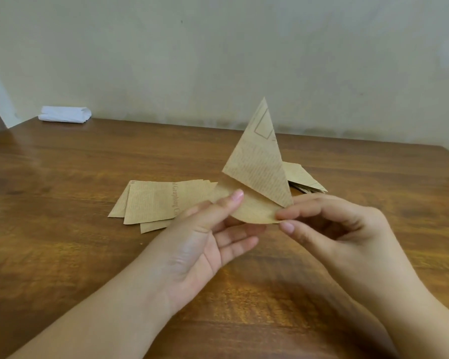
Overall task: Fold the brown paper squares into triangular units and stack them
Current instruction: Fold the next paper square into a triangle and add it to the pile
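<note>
Head view: above the brown wooden worktop, both hands hold a half-folded sheet of brown printed paper near the centre, its triangular flap pointing to 12 o'clock. The left hand has its grip grasping the paper's lower left edge, thumb on top, fingers beneath. The right hand has its grip pinching the lower right corner. At 9 o'clock from the sheet lies a loose fan of flat brown paper squares. At 3 o'clock, partly hidden behind it, a stack of folded brown triangles. Far at 10 o'clock rests a white folded cloth-like bundle.
</note>
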A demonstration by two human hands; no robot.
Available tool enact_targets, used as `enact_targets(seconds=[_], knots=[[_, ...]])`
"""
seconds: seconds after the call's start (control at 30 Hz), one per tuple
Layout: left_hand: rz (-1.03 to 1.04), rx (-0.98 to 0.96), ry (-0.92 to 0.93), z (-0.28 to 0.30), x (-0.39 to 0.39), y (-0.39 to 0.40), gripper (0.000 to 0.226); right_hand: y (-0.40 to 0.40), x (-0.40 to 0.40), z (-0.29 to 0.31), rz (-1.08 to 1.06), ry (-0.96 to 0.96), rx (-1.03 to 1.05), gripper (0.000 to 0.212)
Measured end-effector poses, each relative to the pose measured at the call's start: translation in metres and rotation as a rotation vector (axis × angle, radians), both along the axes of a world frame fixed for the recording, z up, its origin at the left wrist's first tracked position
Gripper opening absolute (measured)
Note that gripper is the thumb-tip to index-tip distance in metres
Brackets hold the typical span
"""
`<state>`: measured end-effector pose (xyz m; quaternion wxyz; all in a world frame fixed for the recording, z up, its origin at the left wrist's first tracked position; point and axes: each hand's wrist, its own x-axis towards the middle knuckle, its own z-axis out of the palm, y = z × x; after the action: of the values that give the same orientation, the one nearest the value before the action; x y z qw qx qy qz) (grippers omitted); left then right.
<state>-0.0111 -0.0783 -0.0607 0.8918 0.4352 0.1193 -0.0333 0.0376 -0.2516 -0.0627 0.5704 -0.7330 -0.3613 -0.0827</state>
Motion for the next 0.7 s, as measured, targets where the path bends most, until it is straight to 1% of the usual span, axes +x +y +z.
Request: enact_targets(seconds=[0.07,0.1,0.17,0.23,0.3,0.33,0.43,0.6,0.7], knots=[[-0.008,0.027,0.007,-0.003,0.000,-0.005,0.049,0.001,0.000,0.000,0.007,0.011,-0.039,0.010],[0.006,0.034,-0.003,-0.004,0.001,-0.006,0.046,0.001,0.000,0.000,0.008,0.012,-0.070,0.012],[0.038,0.049,-0.019,-0.005,0.002,-0.008,0.036,0.003,-0.001,0.000,0.009,0.018,-0.119,0.018],[0.048,0.071,-0.022,-0.006,0.002,-0.008,0.022,0.006,-0.002,0.002,0.012,0.053,-0.133,0.020],[0.037,0.092,-0.021,-0.007,0.000,-0.010,0.011,0.009,-0.005,0.005,0.023,0.167,-0.094,0.018],[0.033,0.097,-0.020,-0.006,-0.001,-0.011,0.010,0.010,-0.006,0.007,0.027,0.240,-0.061,0.017],[0.045,0.092,-0.012,-0.005,-0.003,-0.015,0.018,0.012,-0.010,0.011,0.007,0.371,-0.010,0.018],[0.069,0.107,-0.049,-0.002,-0.005,-0.016,0.033,0.011,-0.010,0.010,-0.030,0.431,0.019,0.020],[0.025,0.171,-0.088,-0.002,-0.007,-0.016,0.032,0.009,-0.008,0.010,-0.035,0.424,0.026,0.017]])
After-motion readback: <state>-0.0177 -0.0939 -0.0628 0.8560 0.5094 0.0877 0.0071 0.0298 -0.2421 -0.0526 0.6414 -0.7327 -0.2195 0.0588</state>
